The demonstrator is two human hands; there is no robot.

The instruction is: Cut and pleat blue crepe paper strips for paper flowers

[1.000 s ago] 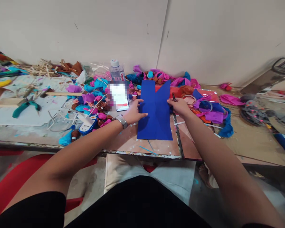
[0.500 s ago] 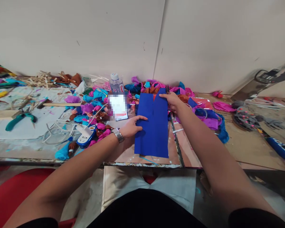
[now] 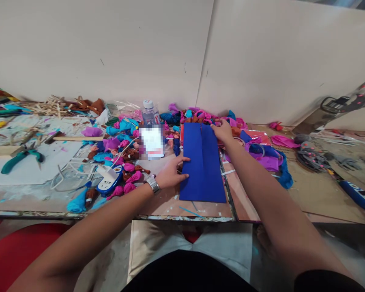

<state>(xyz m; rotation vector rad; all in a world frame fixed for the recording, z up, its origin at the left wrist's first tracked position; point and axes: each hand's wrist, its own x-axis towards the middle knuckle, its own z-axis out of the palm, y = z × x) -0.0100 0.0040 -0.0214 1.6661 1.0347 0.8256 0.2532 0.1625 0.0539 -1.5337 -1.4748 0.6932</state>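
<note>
L hand [image 3: 171, 173] spreading thumb & index, not closing, touching L edge of blue sheet [image 3: 200, 166]. Sheet lying nr front edge of table [image 3: 167, 205], slit showing at top. R hand [image 3: 223, 132] touching sheet's top R corner; can't tell if fingers gripping. Phone [image 3: 153, 142] showing bright screen just L of sheet, bottle [image 3: 150, 115] standing behind phone, pliers [image 3: 21, 158] lying far L.

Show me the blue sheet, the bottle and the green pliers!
Blue sheet [image 3: 202, 170], head view: its middle.
Bottle [image 3: 150, 115], head view: its clear side.
Green pliers [image 3: 13, 161], head view: one handle.
</note>
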